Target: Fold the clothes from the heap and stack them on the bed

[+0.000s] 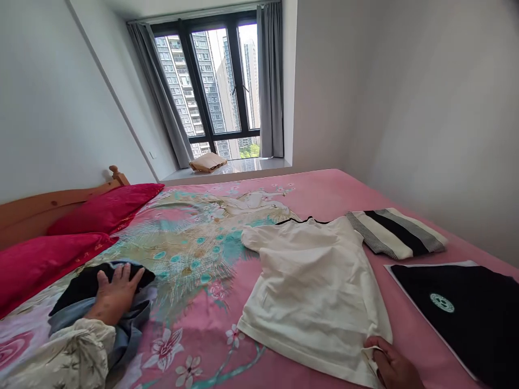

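Observation:
A cream T-shirt [314, 286] lies spread flat on the pink floral bedspread [194, 324]. My right hand [391, 364] pinches its lower right hem corner at the near edge of the bed. My left hand [115, 294] rests flat, fingers spread, on a dark blue-black garment [87, 283] bunched at the left of the bed. A patterned sleeve covers my left forearm.
A folded black-and-white striped garment [395, 232] and a flat black piece with a round green logo [458, 308] lie at the right. Two red pillows [103, 210] sit against a wooden headboard [48, 202]. A window [214, 86] and sill stand beyond the bed.

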### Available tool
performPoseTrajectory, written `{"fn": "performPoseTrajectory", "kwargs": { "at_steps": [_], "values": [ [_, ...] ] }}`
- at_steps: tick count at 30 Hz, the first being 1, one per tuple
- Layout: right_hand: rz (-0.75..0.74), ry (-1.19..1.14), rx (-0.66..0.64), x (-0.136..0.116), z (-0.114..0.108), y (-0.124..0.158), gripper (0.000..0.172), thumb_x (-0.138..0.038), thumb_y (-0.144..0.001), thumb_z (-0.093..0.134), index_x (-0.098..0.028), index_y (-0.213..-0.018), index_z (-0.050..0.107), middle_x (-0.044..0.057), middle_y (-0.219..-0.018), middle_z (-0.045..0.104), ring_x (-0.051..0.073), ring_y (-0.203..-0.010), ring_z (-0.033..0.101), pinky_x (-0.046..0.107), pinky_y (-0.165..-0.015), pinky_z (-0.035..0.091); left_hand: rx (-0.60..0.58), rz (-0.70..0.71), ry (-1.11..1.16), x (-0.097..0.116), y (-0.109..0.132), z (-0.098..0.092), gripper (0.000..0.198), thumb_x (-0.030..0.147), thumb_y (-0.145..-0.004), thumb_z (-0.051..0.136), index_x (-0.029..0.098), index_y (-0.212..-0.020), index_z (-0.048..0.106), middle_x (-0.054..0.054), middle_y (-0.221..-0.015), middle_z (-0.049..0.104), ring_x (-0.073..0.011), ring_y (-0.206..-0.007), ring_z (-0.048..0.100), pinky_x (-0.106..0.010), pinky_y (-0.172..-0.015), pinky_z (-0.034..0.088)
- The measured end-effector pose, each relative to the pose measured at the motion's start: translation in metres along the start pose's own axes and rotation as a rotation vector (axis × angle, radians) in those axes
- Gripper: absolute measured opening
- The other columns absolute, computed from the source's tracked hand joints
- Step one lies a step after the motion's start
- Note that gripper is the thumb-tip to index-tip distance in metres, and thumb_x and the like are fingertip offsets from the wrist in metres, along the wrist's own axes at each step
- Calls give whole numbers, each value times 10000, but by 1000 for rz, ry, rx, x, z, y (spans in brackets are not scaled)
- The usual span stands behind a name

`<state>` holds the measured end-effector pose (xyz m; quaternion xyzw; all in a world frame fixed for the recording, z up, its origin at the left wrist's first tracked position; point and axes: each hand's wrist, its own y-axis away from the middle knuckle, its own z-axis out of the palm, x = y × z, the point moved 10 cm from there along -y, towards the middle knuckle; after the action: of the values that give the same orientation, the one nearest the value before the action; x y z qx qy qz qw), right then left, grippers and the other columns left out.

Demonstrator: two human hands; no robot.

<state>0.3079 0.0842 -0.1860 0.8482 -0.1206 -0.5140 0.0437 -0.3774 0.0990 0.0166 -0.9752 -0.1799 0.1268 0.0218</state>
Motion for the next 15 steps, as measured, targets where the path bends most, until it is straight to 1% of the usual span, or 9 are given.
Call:
{"fn": "performPoseTrajectory", "kwargs": {
  "at_steps": [1,2,5,6,8,9,11,13,15],
  "values": [
    [-4,3,-4,0,1,0,347,-493,-720,414,-234,-821,621,-36,-452,436,194,-477,484,279,-489,394,-10,29,8,13,10,5,591,111,-698,492,188,-1284,519,-155,-1367,485,-365,-1358,261,-616,-1033,207],
    [-5,5,-1,1,1,1,353,-487,-728,409,-225,-845,615,-41,-453,427,187,-480,474,273,-498,388,-29,94,39,38,22,13,668,88,-667,507,199,-1324,481,-149,-1421,429,-336,-1362,277,-571,-1061,218],
    [-23,-20,23,3,-1,1,364,-469,-733,406,-205,-889,602,-50,-451,408,168,-474,434,258,-491,358,-73,485,284,159,80,43,713,100,-644,534,242,-1340,474,-94,-1457,404,-251,-1334,364,-405,-1096,288],
    [-32,-42,21,3,-1,1,365,-466,-730,410,-200,-893,599,-52,-450,408,163,-469,422,255,-481,346,-62,540,365,193,98,51,677,107,-660,522,269,-1317,500,-71,-1431,446,-242,-1314,396,-408,-1096,297],
    [-45,-112,14,3,0,2,364,-460,-725,420,-194,-900,595,-56,-444,406,155,-456,405,249,-461,328,1,496,537,240,122,59,542,129,-759,433,256,-1272,550,-68,-1335,551,-216,-1236,485,-396,-1047,369],
    [-46,-156,11,3,1,2,360,-456,-722,425,-193,-901,592,-59,-438,402,150,-447,399,246,-451,320,55,434,614,254,129,59,509,152,-774,429,247,-1254,566,-73,-1294,583,-222,-1206,509,-409,-1040,375],
    [-40,-256,20,2,0,3,346,-448,-715,433,-193,-896,584,-68,-421,382,140,-421,381,239,-427,300,131,269,765,266,135,57,458,196,-752,484,234,-1188,617,-76,-1225,626,-245,-1168,530,-436,-1046,356],
    [-26,-357,39,2,-2,4,332,-439,-704,444,-195,-887,574,-78,-406,367,128,-391,360,231,-400,273,134,137,925,271,136,55,401,207,-700,538,237,-1077,675,-62,-1160,660,-254,-1143,541,-429,-1054,334],
    [-8,-456,69,2,-6,6,331,-430,-691,461,-193,-898,566,-82,-406,378,120,-372,357,222,-380,264,97,67,1053,274,136,53,349,190,-702,501,224,-992,691,-53,-1066,695,-230,-1058,586,-382,-994,391]
  ]
}}
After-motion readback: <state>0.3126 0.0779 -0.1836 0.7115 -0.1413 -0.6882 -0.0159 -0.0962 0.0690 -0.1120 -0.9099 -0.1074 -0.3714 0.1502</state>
